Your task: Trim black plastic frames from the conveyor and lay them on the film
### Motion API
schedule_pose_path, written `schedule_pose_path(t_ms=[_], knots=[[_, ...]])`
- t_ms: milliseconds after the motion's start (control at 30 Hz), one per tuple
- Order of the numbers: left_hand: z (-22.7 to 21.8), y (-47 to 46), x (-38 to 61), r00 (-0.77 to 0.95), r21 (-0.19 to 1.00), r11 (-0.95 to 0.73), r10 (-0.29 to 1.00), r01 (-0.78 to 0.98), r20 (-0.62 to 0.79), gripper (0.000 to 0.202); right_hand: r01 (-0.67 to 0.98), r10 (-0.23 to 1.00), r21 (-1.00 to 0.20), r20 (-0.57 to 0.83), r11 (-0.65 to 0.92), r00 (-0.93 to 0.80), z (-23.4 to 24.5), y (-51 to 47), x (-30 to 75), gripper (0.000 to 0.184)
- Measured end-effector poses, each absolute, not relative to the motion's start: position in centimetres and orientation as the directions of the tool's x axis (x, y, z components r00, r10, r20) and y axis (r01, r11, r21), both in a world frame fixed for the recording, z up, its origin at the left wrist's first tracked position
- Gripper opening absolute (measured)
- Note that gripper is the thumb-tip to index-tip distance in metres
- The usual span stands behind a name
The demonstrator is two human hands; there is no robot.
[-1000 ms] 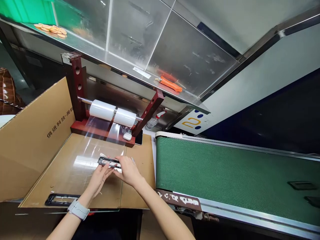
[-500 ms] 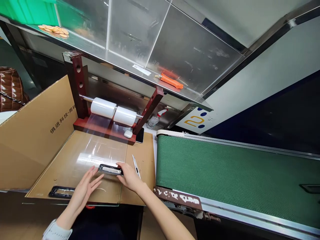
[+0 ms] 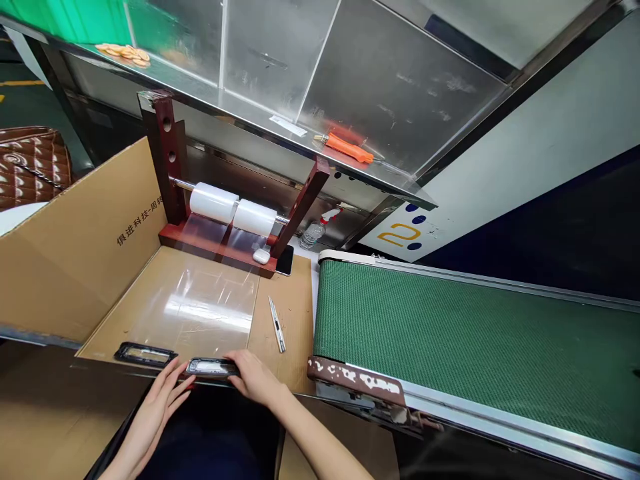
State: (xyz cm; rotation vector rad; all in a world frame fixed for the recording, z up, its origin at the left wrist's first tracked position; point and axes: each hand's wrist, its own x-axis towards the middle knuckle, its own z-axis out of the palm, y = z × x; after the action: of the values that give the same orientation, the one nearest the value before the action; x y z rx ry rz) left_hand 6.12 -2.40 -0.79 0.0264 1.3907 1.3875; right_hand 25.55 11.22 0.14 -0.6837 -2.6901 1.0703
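Observation:
My right hand [image 3: 255, 378] grips the right end of a small black frame part [image 3: 210, 367] at the near edge of a clear plate [image 3: 200, 310]. Just left of that part, my left hand [image 3: 160, 403] has its fingers stretched out, the fingertips touching or almost touching it. A second black frame part [image 3: 145, 354] lies flat on the plate's near left corner. Clear film runs from two white film rolls [image 3: 233, 209] on a dark red stand [image 3: 170, 160] down onto the plate.
A small cutting knife [image 3: 277, 325] lies on the cardboard right of the plate. A cardboard wall [image 3: 75, 247] stands on the left. A green conveyor belt [image 3: 450, 333] runs on the right. An orange-handled tool [image 3: 347, 149] rests on the metal shelf above.
Both hands have drawn the black frame part toward me, from the middle of the plate to its near edge. The knife now lies uncovered on the cardboard.

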Motion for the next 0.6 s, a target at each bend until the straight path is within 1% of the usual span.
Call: schedule_pose_path(t_ms=[167, 367, 433, 533, 600], knots=[[-0.9, -4.5, 6.2, -0.464, 0.76, 0.309, 0.642, -0.572, -0.61, 0.08, 0.357, 0.477, -0.683, -0.014, 0.638, -0.879, -0.6, 10.5, 25.7, 0.054], [-0.7, -5.4, 5.5, -0.527, 0.822, 0.301, 0.649, -0.484, -0.548, 0.069, 0.374, 0.504, -0.662, 0.006, 0.65, -0.864, -0.9, 10.2, 25.5, 0.05], [-1.2, -5.0, 4.6, -0.542, 0.841, 0.315, 0.654, -0.44, -0.528, 0.069, 0.387, 0.519, -0.651, 0.012, 0.653, -0.854, -0.9, 10.2, 25.4, 0.05], [-1.5, -3.9, 3.2, -0.559, 0.865, 0.331, 0.663, -0.378, -0.498, 0.071, 0.412, 0.547, -0.637, 0.019, 0.651, -0.837, -0.9, 10.1, 25.2, 0.056], [-0.6, -3.2, 2.5, -0.571, 0.886, 0.324, 0.679, -0.331, -0.461, 0.064, 0.44, 0.58, -0.627, 0.022, 0.643, -0.814, -0.8, 9.8, 24.9, 0.06]])
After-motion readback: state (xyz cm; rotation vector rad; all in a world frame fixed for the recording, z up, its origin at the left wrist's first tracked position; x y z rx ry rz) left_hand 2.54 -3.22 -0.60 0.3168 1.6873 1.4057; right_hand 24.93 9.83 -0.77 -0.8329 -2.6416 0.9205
